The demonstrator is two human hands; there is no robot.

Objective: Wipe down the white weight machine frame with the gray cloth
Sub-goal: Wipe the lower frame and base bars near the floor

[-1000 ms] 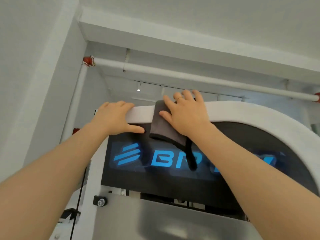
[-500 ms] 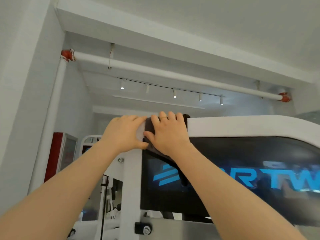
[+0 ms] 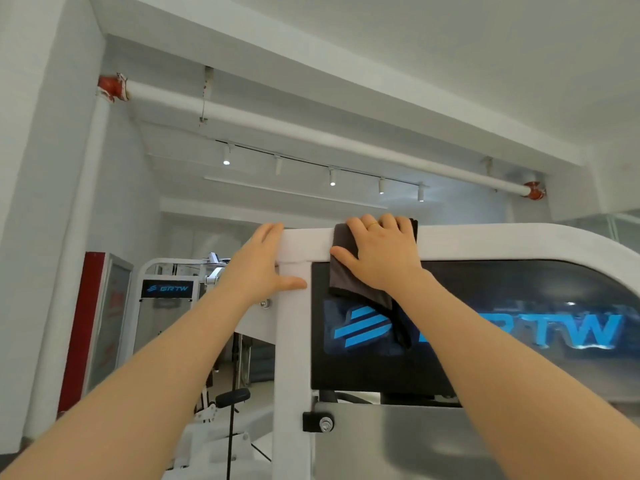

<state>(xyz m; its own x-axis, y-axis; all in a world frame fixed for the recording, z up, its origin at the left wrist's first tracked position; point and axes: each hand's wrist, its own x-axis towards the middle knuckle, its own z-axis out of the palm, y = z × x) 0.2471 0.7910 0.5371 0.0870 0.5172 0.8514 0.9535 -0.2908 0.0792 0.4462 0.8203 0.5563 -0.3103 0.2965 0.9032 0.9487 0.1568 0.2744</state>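
Head view looks up at the top left corner of the white weight machine frame [image 3: 485,242]. Our right hand [image 3: 381,258] lies flat on the gray cloth [image 3: 349,271], which drapes over the frame's top bar just right of the corner; fingers reach over the top edge w/ the thumb spread out to the left, so this grip is open, palm pressing the cloth onto the bar, not curled round it. Lower part of the cloth hangs down in front of the dark logo panel [image 3: 519,341], covering part of the blue lettering just right of the stripe mark. Our left hand [image 3: 263,268] rests on the frame's corner, apart from the cloth: fingers go up over the top edge, thumb lies across the front of the white upright post [image 3: 291,358]; grip loose & open, holding nothing but steadying vs. the frame. Below the panel, a black bracket w/ a bolt [image 3: 320,422] sits on the post beside a metal sheet [image 3: 398,445]. Behind, at left, stands a second white machine [image 3: 166,289] w/ the same logo, next to a red cabinet [image 3: 93,327]. Overhead runs a white pipe [image 3: 311,136] w/ red couplings, plus a track of spotlights [image 3: 332,176].
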